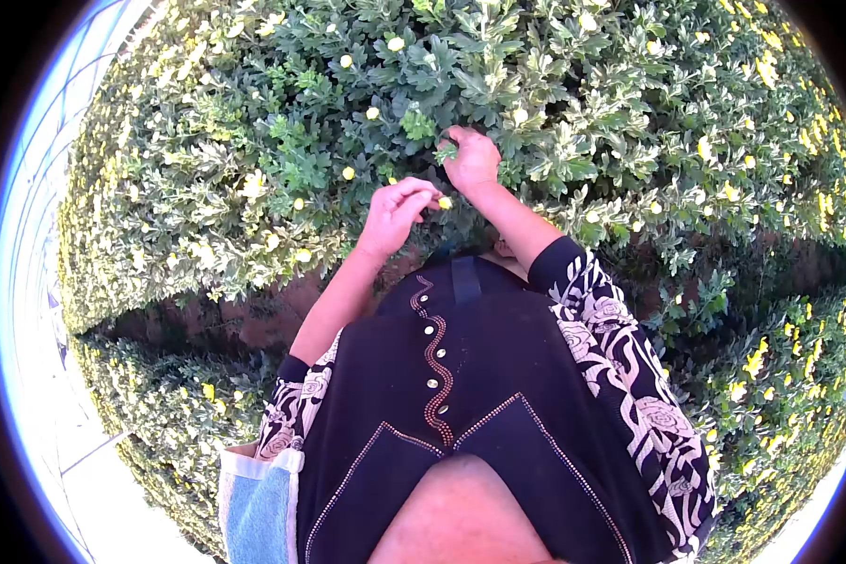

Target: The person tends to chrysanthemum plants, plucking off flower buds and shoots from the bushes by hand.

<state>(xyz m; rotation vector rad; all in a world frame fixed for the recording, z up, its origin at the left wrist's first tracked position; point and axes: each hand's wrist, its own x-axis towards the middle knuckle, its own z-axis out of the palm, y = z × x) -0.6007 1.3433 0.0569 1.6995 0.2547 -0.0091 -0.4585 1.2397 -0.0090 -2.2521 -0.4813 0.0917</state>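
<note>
My left hand is closed in a pinch, with a small yellow flower bud at its fingertips. Just above and to the right, my right hand reaches into the dense leaves, its fingers closed around a green leafy sprig. The lower part of the sprig is hidden among the foliage. Around both hands grow leafy plants with scattered yellow buds, such as one bud left of my left hand and another bud farther up.
A dark soil furrow runs across between the flower rows. More flowering plants stand on the near side. A light blue cloth hangs by my left sleeve. Curved frame bars show at the far left.
</note>
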